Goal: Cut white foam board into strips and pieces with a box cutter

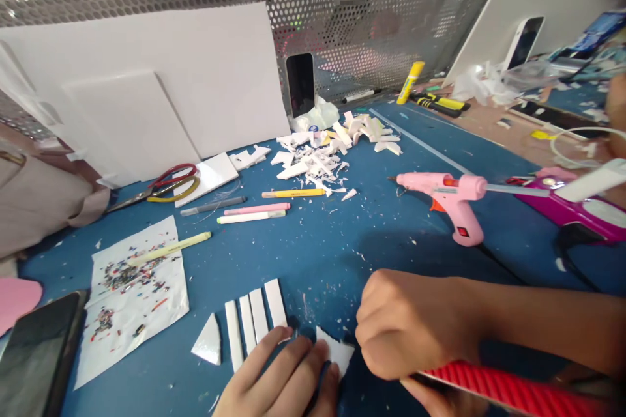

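My left hand (286,374) lies low in the middle of the view, fingers stretched over the table. Its fingertips touch a small white foam piece (339,353) and reach the end of a white foam strip (276,303). Several such strips stand side by side to the left, with a triangular foam offcut (209,340) beyond them. My right hand (405,326) is closed, just right of the foam piece. A red ridged object (508,388) comes out from under it toward the lower right corner; its far end is hidden by the fist.
A pink glue gun (447,199) lies behind my right hand, its cord running right. Foam scraps (323,153), marker pens (252,216), scissors (169,186), a littered paper sheet (169,293) and a phone (42,352) surround the work area. White boards (220,71) lean behind.
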`<state>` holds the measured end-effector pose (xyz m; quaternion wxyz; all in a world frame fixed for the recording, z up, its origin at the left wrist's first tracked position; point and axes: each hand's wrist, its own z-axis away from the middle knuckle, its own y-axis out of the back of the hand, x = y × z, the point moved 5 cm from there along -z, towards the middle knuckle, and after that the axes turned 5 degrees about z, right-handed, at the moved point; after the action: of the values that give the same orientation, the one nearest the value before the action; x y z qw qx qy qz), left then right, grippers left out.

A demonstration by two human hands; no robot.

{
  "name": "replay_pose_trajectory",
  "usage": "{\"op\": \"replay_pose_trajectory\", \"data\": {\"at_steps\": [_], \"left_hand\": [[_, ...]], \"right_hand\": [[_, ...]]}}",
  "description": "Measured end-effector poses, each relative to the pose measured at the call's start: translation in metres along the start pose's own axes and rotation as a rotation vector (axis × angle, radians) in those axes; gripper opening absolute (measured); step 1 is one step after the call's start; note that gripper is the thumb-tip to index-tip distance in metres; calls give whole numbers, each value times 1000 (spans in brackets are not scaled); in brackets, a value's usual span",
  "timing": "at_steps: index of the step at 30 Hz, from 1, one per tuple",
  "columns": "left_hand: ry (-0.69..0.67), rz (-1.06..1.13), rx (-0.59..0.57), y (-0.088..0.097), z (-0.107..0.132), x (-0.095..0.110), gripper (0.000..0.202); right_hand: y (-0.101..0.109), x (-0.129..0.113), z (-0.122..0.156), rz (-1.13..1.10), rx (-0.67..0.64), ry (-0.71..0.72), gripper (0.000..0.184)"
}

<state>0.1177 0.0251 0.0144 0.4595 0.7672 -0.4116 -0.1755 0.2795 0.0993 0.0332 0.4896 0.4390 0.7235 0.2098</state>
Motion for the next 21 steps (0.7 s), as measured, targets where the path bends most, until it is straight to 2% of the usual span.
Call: {"op": "replay_pose_trajectory", "data": {"at_steps": [3,5,8,10,12,15,21], "left_hand": [[62,6,29,-4,-11,-2,43],[124,11,1,-8,-17,-6,52],[203,79,-8,-13,-20,-13,39],[223,135,23,-12,-20,-15,28],[227,165,-5,-12,-21,-15,23],[226,175,-105,-10,-24,-14,23],[241,208,-107,-1,-24,-15,24]], "right_hand": [[0,-5,-3,77,-34,43,36],[-1,-5,-3,75,-30,42,38],[-1,-4,-1,56,-24,23,43],[-1,-4,1,50,-18,17,44],[-1,-4,2,50,-13,17,44],[-1,-4,3,50,-20,15,43],[-3,-3,5,55,-20,20,31]]}}
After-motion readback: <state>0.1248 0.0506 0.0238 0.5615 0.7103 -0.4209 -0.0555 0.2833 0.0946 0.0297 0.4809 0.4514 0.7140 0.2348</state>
